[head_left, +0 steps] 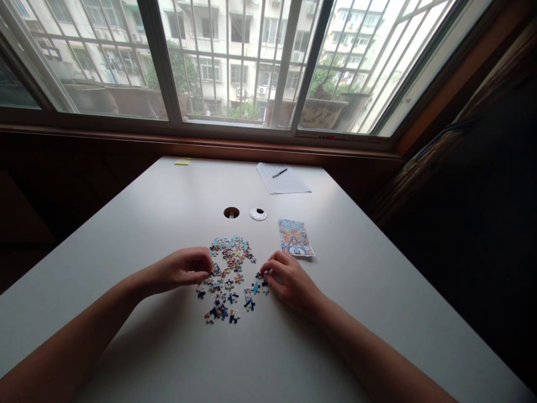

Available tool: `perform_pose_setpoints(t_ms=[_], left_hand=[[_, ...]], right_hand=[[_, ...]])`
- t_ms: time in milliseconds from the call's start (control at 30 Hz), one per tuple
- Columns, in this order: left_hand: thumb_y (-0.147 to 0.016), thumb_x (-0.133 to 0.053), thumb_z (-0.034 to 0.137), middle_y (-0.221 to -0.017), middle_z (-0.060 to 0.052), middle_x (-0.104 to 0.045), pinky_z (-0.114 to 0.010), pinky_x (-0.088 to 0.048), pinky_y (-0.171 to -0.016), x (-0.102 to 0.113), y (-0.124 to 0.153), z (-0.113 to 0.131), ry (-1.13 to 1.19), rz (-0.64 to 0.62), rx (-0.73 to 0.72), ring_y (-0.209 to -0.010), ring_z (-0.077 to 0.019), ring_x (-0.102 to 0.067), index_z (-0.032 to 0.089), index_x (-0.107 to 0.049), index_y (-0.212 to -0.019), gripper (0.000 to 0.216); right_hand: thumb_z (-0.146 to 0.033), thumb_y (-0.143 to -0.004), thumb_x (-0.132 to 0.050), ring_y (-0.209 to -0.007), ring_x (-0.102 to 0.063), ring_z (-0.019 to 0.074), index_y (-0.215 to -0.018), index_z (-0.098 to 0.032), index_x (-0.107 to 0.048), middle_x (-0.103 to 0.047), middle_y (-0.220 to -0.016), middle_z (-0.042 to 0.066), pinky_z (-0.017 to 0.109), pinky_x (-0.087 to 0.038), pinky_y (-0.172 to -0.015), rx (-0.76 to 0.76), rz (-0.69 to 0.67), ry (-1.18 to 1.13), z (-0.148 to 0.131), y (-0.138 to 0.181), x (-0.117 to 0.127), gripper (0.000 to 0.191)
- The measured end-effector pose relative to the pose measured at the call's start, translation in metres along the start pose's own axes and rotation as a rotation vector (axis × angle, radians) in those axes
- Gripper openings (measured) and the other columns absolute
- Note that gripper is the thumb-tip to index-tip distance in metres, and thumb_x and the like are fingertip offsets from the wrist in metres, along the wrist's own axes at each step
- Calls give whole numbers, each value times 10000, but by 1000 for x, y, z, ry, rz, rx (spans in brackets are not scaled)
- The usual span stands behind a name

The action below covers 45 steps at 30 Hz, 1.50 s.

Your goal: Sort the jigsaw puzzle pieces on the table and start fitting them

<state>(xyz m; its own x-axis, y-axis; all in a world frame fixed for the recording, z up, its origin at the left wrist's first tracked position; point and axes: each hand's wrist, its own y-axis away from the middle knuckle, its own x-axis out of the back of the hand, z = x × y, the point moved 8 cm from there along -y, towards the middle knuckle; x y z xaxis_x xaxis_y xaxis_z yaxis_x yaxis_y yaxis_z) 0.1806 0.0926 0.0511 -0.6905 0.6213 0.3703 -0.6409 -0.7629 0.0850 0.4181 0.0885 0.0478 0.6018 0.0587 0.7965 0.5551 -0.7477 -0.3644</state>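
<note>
Loose jigsaw puzzle pieces (235, 254) lie in a colourful spread on the white table, between my two hands. My left hand (182, 270) is at the left side of the spread, thumb and fingers pinched at a small puzzle piece (216, 268). Across from it, my right hand (292, 281) has its fingers bent and closed around a dark puzzle piece (259, 275) at the right side. Closer to me lie several blue, yellow and white pieces (218, 310). A picture card (295, 237) with cartoon figures rests just beyond my right hand.
The white table (163, 358) reaches to the barred window. Beyond the pieces are a cable hole (231, 212) and its round cover (258, 214). Farther back are paper sheets (289, 183) with a pen (279, 173) on top and a yellow note (182, 162). A curtain (436, 140) hangs at right.
</note>
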Motion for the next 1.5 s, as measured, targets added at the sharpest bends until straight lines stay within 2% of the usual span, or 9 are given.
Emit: perform_pose_setpoints(t_ms=[200, 400, 567, 700, 933, 1133, 1333, 1500], left_hand=[[-902, -687, 355, -809, -18, -613, -255, -459, -674, -26, -11, -3, 243, 56, 62, -733, -130, -575, 148, -626, -966, 225], [-864, -740, 366, -774, -9, -640, -260, -470, -670, -38, -13, 0, 358, 132, 135, -710, -124, -582, 151, -614, -940, 261], [-837, -768, 371, -787, -30, -664, -277, -469, -684, -55, -13, 3, 432, 119, 158, -731, -141, -601, 148, -583, -886, 294], [-828, -775, 371, -794, -47, -668, -287, -469, -678, -65, -14, 5, 457, 101, 154, -730, -149, -614, 142, -575, -841, 305], [-832, -766, 361, -762, -37, -671, -284, -465, -674, -71, -16, 7, 465, 106, 174, -718, -147, -612, 142, -591, -871, 283], [-839, -751, 331, -789, -26, -683, -285, -482, -697, -76, -18, 8, 476, 92, 189, -745, -152, -639, 163, -610, -985, 263], [-824, -744, 322, -839, -35, -688, -311, -513, -735, -67, -17, 7, 445, 171, 203, -786, -185, -684, 172, -671, -987, 234], [-842, -723, 362, -814, -42, -695, -314, -529, -714, -64, -17, 8, 417, 206, 204, -774, -197, -701, 165, -631, -953, 244]], right_hand=[[-163, -934, -618, -851, -566, 195, -1008, -221, -673, -639, -927, 54, 361, -455, -805, 154, 104, -11, -20, 0, 7, 109], [-211, -942, -651, -837, -558, 190, -1139, -258, -665, -665, -907, 37, 351, -434, -779, 294, 152, -46, -50, 4, 8, 202], [-265, -947, -667, -840, -551, 191, -1258, -294, -633, -669, -929, 37, 356, -425, -789, 315, 134, -40, -56, 5, 3, 315], [-271, -956, -654, -839, -553, 189, -1191, -277, -666, -677, -914, 39, 354, -424, -785, 318, 116, -32, -58, 4, 2, 235], [-262, -978, -619, -804, -547, 184, -1166, -271, -690, -682, -879, 41, 346, -423, -758, 312, 125, -60, -58, 2, 3, 201], [-253, -954, -658, -809, -565, 174, -1051, -248, -701, -677, -869, 32, 337, -427, -758, 276, 170, -100, -54, 1, 6, 106], [-243, -955, -643, -818, -576, 178, -977, -233, -683, -674, -863, 35, 339, -431, -758, 221, 183, -92, -49, 1, 4, 47], [-257, -960, -632, -823, -583, 179, -976, -238, -685, -678, -865, 35, 340, -435, -768, 227, 152, -65, -50, 0, 0, 58]])
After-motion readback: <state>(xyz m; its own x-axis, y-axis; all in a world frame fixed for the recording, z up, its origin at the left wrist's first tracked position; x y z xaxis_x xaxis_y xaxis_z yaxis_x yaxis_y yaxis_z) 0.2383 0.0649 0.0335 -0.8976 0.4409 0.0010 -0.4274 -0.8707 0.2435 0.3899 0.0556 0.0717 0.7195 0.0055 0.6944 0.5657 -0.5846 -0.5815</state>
